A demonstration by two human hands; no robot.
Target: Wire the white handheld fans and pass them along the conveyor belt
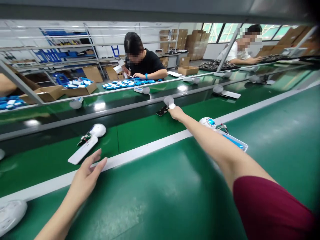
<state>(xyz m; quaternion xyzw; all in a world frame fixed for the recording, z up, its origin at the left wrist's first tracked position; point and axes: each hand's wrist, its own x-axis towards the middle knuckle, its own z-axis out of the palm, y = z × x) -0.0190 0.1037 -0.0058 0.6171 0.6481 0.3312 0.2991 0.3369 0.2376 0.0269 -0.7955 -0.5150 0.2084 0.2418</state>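
At the lower left corner, a white plastic shell (11, 216) lies on the near green work surface (155, 203), cut off by the frame. To the right, the maroon sleeve (267, 206) covers the upper right arm, and the bare forearm passes over a white unit with a blue disc (207, 122), whose tray-like handle holds a blue strip. The left hand (86, 171) is above the pale edge strip (140, 146), thumb and fingers well parted, holding nothing. Just beyond it, a round-headed device with loose wires (83, 150) lies on the green conveyor belt (136, 133). Farther over the belt, the right hand (176, 114) has its fingers drawn in on the neck of a clear-headed device (172, 105); a dark circuit board (163, 110) is just beside it. To the right of that, another device (226, 93) lies on the belt.

Past a grey rail (120, 108), more such units lie on a second lane. Across it, a co-worker in black (152, 63) bends over a spread of blue-and-white pieces (122, 83), near a filled cardboard box (80, 89). At far right, a co-worker in white (240, 53) sits by dark trays of small parts (217, 65). Metal shelves (90, 43) and stacked cartons (197, 45) stand behind.
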